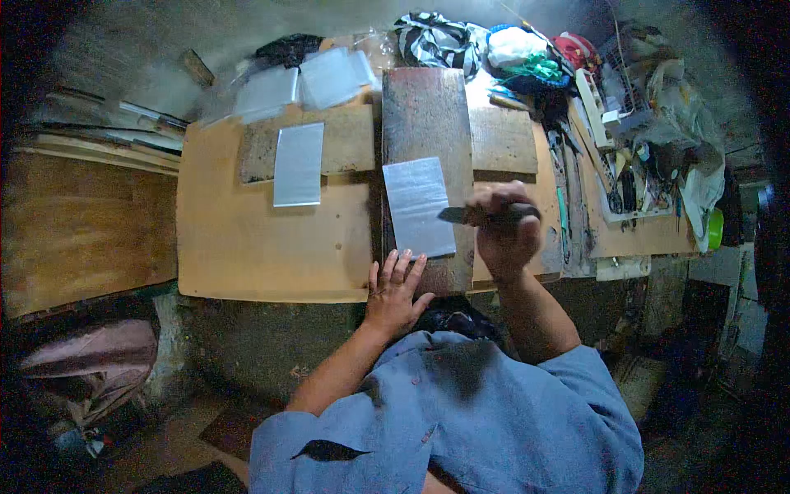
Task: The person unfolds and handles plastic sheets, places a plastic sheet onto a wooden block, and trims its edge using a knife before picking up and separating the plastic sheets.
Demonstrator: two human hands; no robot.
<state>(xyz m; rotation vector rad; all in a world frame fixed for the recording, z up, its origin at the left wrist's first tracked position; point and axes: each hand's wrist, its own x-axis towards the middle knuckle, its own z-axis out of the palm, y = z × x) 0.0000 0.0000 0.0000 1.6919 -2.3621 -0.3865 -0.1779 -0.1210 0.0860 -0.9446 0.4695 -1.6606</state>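
A clear plastic bag (pixel 418 206), or a stack of such bags, lies flat on a dark wooden board (pixel 426 107). My left hand (pixel 397 288) rests with fingers spread at its near edge, the fingertips touching the plastic. Above the right side of the bag, my right hand (pixel 506 226) is closed around the handle of a knife (pixel 453 216), its dark blade pointing left. Whether the blade touches the bag I cannot tell. Left of the board, another plastic bag (pixel 299 165) lies partly across a wooden plank (pixel 350 140).
More clear bags (pixel 333 78) are piled at the back left of the table (pixel 271 255). A black-and-white striped bundle (pixel 436 41) and a red bag (pixel 576 51) sit at the back. On the right are a power strip (pixel 591 103), a tray of tools (pixel 638 193) and a green container (pixel 714 229).
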